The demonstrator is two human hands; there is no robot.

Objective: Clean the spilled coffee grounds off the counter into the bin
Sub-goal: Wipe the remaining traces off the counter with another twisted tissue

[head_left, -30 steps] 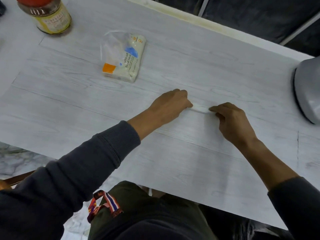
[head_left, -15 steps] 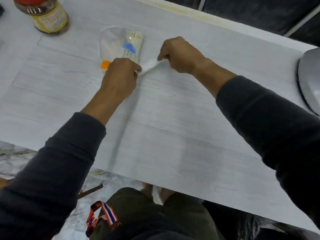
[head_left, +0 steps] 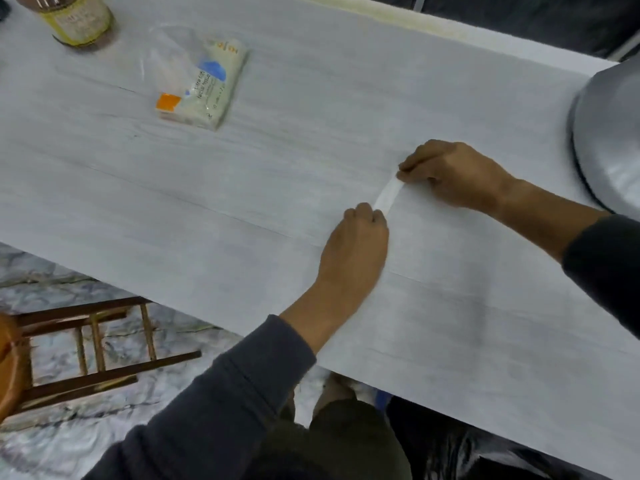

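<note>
A white tissue (head_left: 388,195) is stretched into a narrow strip between my two hands, low over the pale wood-grain counter (head_left: 242,188). My left hand (head_left: 356,244) pinches its near end and my right hand (head_left: 450,174) pinches its far end, both fists closed. No coffee grounds are visible on the counter around the tissue. A grey rounded bin lid (head_left: 609,133) sits at the right edge, a short way right of my right hand.
A soft pack of facial tissues (head_left: 204,88) lies at the back left. A jar with a yellow label (head_left: 76,19) stands in the far left corner. A wooden stool (head_left: 69,351) is on the marble floor below the counter's near edge.
Both hands have dragged the stretched tissue from beside the tissue pack at the left across the counter to the right, close to the grey lid.
</note>
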